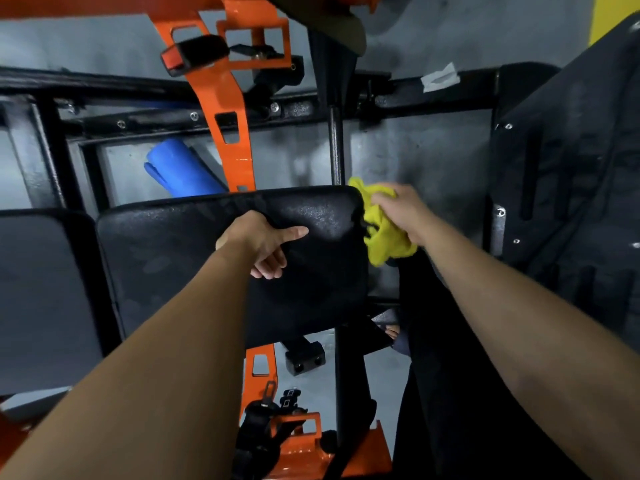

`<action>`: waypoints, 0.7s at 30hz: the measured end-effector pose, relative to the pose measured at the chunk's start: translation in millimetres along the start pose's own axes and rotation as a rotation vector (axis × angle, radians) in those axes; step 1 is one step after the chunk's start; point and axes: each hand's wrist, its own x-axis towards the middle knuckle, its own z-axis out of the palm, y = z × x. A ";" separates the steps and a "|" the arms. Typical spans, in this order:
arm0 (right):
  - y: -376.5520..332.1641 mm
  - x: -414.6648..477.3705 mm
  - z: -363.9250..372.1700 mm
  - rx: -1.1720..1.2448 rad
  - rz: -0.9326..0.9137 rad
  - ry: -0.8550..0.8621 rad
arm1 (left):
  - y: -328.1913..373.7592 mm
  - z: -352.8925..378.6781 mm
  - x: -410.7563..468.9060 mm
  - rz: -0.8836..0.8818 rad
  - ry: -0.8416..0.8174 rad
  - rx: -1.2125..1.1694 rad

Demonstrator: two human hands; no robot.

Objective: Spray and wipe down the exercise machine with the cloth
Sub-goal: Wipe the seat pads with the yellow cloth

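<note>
**Position of items.** The yellow cloth (384, 237) was found bunched in the right hand (401, 209), the fingers being closed round it; it was held at the far right corner of the black seat pad (166, 258) of the exercise machine (335, 150), against the pad's right edge and hanging partly below it. The left hand (263, 244) was laid on the pad's upper surface near its middle; the thumb was stretched out to the right, the fingers were loosely curled, and nothing was held in it.

**Progress.** The task was judged to be in its wiping stage. A dull sheen and faint mottled patches were noted across the pad's top; these may be damp from spray, though this could not be confirmed. The pad's edge and corner were judged to be the part in hand. No sign of wiping either way was shown by the orange frame (235, 133), the crossbars (104, 83) or the dark panel (571, 168) at the right; these were judged as left to do.

**Not determined.** No spray bottle was seen; its place could not be told. The right fingertips were buried in the cloth; the pad's underside was hidden. A second pad (41, 289) at the left was cut off by the picture's edge; a blue roll (180, 168) beyond the pad was partly covered, and its nature was not established.
</note>
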 end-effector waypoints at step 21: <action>-157.7 23.7 95.7 -0.713 -0.521 -0.382 | -2.0 0.5 3.4 -0.006 -0.002 0.002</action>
